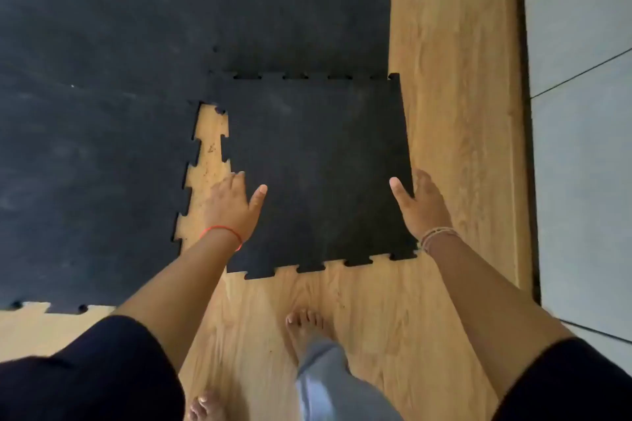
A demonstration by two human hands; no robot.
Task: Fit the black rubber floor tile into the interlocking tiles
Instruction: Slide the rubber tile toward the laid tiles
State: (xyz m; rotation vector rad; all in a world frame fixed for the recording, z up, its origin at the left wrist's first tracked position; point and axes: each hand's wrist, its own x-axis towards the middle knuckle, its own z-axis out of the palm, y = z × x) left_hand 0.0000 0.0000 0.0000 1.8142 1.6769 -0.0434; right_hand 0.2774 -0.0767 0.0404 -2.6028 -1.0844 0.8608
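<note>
A square black rubber tile (318, 174) with toothed edges lies slightly askew in the corner gap of the laid black interlocking tiles (102, 79). Its far edge meets the teeth of the laid tiles; a wedge of bare wood (208, 161) shows along its left side, wider towards me. My left hand (232, 205) grips the tile's left edge, thumb on top and fingers over the side. My right hand (419, 203) grips the right edge the same way. The tile's near toothed edge lies over the wood floor.
Light wood flooring (455, 113) runs along the right of the tiles and under my bare feet (304, 328). A dark threshold strip and grey floor tiles (581, 147) lie at the far right. The laid mat's near toothed edge (51, 308) shows at lower left.
</note>
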